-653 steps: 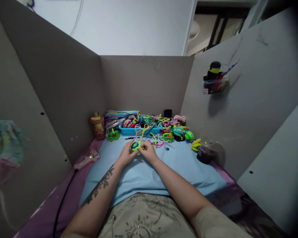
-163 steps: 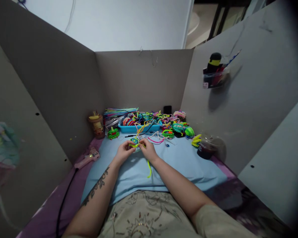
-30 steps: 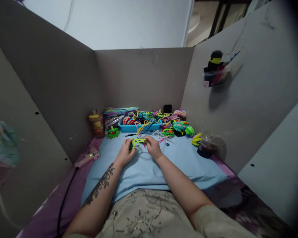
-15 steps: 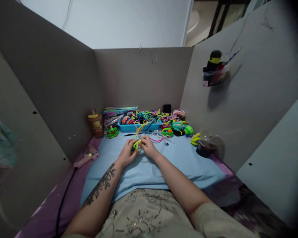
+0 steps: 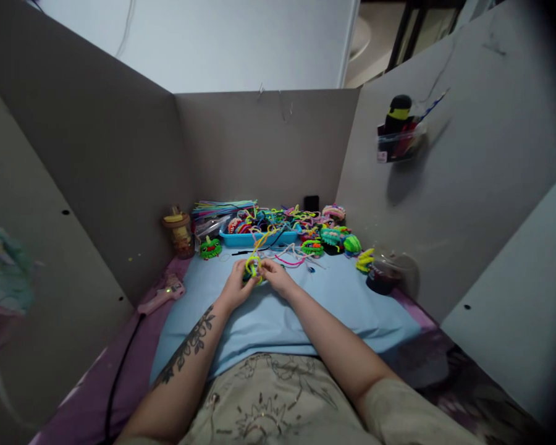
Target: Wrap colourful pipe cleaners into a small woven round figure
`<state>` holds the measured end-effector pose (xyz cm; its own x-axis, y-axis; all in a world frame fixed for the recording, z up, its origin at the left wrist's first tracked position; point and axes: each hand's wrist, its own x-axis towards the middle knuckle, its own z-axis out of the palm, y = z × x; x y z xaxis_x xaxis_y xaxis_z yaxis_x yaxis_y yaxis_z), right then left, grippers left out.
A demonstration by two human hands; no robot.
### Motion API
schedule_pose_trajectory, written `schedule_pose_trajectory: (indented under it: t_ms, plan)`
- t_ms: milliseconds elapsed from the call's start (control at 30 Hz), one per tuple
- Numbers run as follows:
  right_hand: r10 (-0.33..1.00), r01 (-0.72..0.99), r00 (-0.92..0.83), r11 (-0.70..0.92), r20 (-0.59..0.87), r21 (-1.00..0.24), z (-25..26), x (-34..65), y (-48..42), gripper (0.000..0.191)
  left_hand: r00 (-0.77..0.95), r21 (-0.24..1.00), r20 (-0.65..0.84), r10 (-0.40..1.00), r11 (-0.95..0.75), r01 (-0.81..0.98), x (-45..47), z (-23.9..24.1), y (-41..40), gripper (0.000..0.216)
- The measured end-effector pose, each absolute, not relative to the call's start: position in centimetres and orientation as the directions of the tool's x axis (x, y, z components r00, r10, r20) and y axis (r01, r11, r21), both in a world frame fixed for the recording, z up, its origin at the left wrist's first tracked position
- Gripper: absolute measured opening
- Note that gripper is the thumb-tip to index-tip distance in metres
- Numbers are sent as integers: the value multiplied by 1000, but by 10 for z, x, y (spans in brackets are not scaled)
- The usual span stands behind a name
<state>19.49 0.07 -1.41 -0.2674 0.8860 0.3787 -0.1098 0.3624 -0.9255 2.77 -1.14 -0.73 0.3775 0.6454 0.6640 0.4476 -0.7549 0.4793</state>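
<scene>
Between my two hands is a small yellow-green pipe-cleaner piece [image 5: 254,268] with darker green and bluish parts, held above the blue cloth [image 5: 278,321]. My left hand [image 5: 237,285] is closed around its left side. From the right, the fingers of my right hand [image 5: 277,277] pinch its edge. A yellow loop of the piece stands up between the fingertips. Its underside is hidden by my fingers. Just beyond my hands lie loose pipe cleaners [image 5: 291,254] in white and pink.
A blue tray [image 5: 259,238] heaped with colourful pipe cleaners stands at the back. Left are a green fuzzy figure [image 5: 210,248], a cup [image 5: 180,233] and a pink glue gun [image 5: 163,295] with a black cord. Right are several fuzzy pieces [image 5: 336,236] and a dark-based container [image 5: 382,275].
The pipe-cleaner piece has turned in my hands, so its yellow loop shows more. My right fingers have shifted slightly down along its right edge.
</scene>
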Motion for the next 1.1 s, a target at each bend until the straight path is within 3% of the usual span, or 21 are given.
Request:
schedule_pose_trajectory:
  t_ms: [300,800,1100]
  plan:
    - [877,-79,-277,386,392,-919,-22,188,1,36,295,505,667,684,-706,497,26,-9,-7,40]
    - [850,376,-57,503,523,-778,-26,183,0,45,253,487,666,702,-666,565,30,-4,-14,36]
    - [868,381,-4,461,497,-801,-23,187,-2,59,151,504,706,692,-641,579,30,-7,-9,35]
